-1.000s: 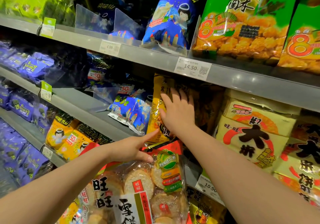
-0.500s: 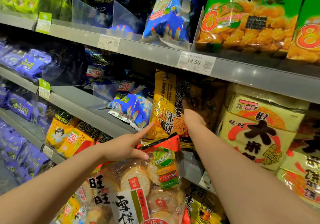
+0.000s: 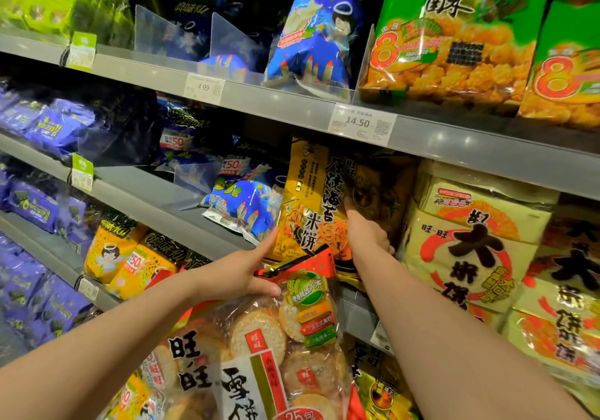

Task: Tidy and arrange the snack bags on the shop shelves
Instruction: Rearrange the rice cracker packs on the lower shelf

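Left hand (image 3: 240,273): grip pinches cracker bag (image 3: 259,335) top, forefinger straight.
Right hand (image 3: 367,231): against yellow bag (image 3: 305,192); fingers hidden, cannot tell its grip.

Retail shop, snack aisle. Grey metal shelves (image 3: 146,189) in tiers, a price rail (image 3: 292,105) along each front edge. Printed price labels (image 3: 362,123) clipped on: 4.99, and 14.50 with barcode and QR code; green tags (image 3: 83,51) further left. Clear plastic dividers (image 3: 233,43) split the rows. Packaged stock faces outward, the same product repeated side by side: purple packs (image 3: 48,124), blue bags (image 3: 311,46), green-and-orange bags (image 3: 454,62), cream bags (image 3: 470,247), a yellow bag (image 3: 302,192), a clear rice-cracker bag (image 3: 259,335). "50%" bursts printed on several packs
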